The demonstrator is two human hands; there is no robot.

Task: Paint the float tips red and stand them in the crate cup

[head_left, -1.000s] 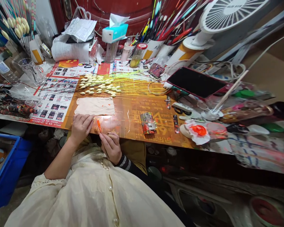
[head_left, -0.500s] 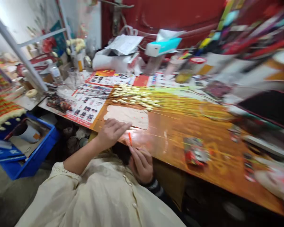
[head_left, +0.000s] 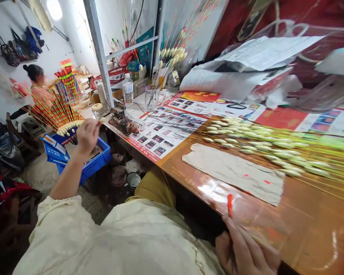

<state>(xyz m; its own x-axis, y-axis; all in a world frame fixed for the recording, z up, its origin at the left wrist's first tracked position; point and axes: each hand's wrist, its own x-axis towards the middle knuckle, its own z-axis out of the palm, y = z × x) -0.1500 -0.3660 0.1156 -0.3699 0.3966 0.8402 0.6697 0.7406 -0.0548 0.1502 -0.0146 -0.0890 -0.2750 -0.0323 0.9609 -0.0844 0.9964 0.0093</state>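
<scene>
My left hand (head_left: 87, 135) is raised over the blue crate (head_left: 103, 156), fingers pinched. A small cream end at its fingertips looks like the body of a fishing float (head_left: 102, 120); the rest of it is not clear. Several cream-bodied floats (head_left: 67, 129) with striped yellow and red stems stand in the crate behind this hand. At the table's front edge, my right hand (head_left: 248, 250) is closed round what looks like a thin paintbrush (head_left: 230, 204), its bright orange tip pointing away from me. Beyond it lies a beige cloth (head_left: 235, 172) with orange stains.
Rows of pale floats (head_left: 255, 145) with long stems lie along the wooden table (head_left: 312, 225). Further back are a glass mug (head_left: 151, 98), a water bottle (head_left: 128, 89) and a metal frame post (head_left: 99, 53). Another person (head_left: 38, 89) sits at the far left.
My left hand has moved from beside the cloth leftward and up, over the crate. My right hand stays at the table edge with the orange-tipped brush. The view has turned left.
</scene>
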